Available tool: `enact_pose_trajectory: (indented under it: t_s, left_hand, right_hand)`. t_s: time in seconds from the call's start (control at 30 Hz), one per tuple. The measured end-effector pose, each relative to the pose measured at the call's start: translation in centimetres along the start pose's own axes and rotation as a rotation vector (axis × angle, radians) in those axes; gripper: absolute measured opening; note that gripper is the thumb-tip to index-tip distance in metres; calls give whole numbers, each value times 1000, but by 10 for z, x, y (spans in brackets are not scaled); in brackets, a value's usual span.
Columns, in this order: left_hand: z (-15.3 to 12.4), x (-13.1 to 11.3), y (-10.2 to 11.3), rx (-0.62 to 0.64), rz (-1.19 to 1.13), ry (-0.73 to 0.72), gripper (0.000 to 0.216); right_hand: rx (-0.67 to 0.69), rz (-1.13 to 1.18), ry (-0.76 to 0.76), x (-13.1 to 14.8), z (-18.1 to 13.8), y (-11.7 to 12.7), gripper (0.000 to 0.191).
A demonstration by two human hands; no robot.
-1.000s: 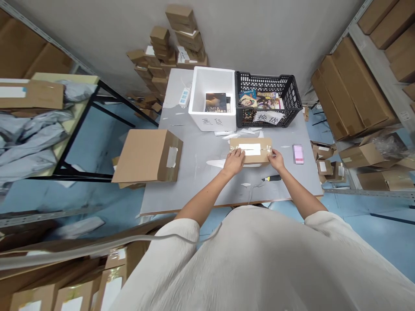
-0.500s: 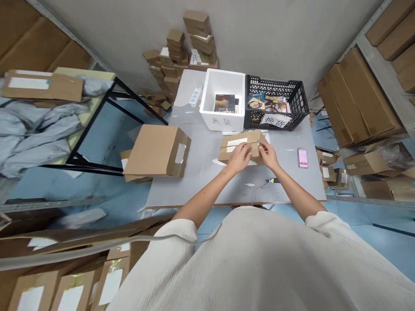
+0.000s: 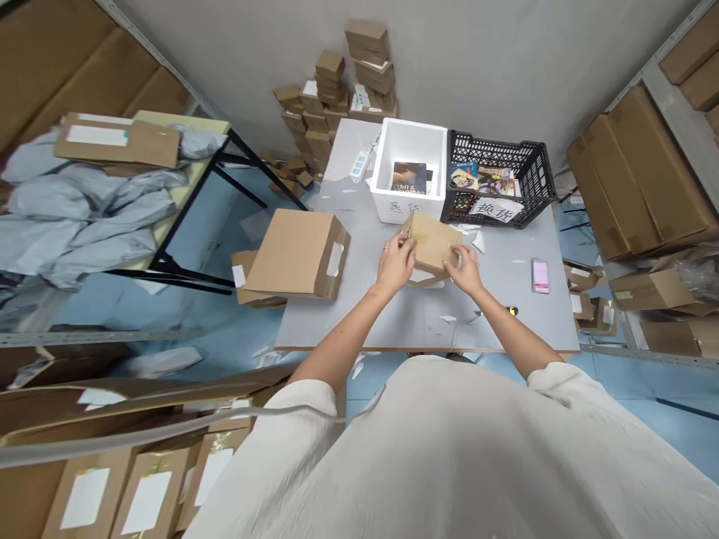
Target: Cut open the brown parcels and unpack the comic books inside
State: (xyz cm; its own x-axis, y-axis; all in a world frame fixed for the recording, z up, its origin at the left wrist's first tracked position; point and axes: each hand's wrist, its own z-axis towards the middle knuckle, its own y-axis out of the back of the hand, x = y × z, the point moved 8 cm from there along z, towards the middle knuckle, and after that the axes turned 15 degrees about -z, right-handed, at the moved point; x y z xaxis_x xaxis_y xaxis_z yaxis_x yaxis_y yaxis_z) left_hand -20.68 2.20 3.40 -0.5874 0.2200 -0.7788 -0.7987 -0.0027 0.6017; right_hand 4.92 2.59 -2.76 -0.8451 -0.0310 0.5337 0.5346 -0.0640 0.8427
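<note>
A small brown cardboard box (image 3: 434, 241) sits tilted on the grey table, a plain taped face upward and part of a white label low on its front. My left hand (image 3: 396, 263) grips its left edge with curled fingers. At the lower right corner, my right hand (image 3: 464, 269) holds the same box between thumb and fingers. A yellow-and-black handled tool (image 3: 511, 311), perhaps a cutter, lies by my right forearm, which partly covers it. Paper scraps (image 3: 478, 241) lie behind my right hand.
Behind the box stand a white foam bin (image 3: 407, 208) and a black plastic crate (image 3: 494, 196), both with books inside. A pink-screened phone (image 3: 540, 276) lies right. A larger carton (image 3: 295, 251) is at the table's left edge. Grey bags (image 3: 90, 217) cover a side table.
The box has been turned and tipped, so its labelled face moved from the top to the front. My left hand went to its left edge, my right to its right corner. The view shifted.
</note>
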Motion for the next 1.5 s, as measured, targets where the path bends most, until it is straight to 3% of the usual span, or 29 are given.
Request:
enact_pose_trajectory:
  t_s: [0.17,0.3,0.43,0.57,1.1,1.2,1.37,1.5]
  left_hand:
    - [-5,29,18,-52,-66,52,48]
    - [-6,41,26,-56,-111,60,52]
    - [-5,45,25,-42,-145,53,50]
    - [-3,43,8,-21,-197,75,48]
    - [25,-44,-114,171,-251,44,39]
    - [22,-53,-126,192,-214,58,38]
    - [21,-78,-129,140,11,17,37]
    - [16,-111,-152,317,25,-145,43]
  right_hand:
    - [34,118,-109,8,-1,-21,90]
    - [72,233,-107,24,-2,-35,91]
    - [27,258,-102,29,-3,-26,90]
    - [-32,216,-75,19,-2,-1,87]
    - [-101,86,-220,-97,-21,90,78]
    - [-81,89,-222,-111,-23,95,78]
    - [-34,135,-213,-123,-27,88,88]
    - [-38,155,-265,-132,-29,84,89]
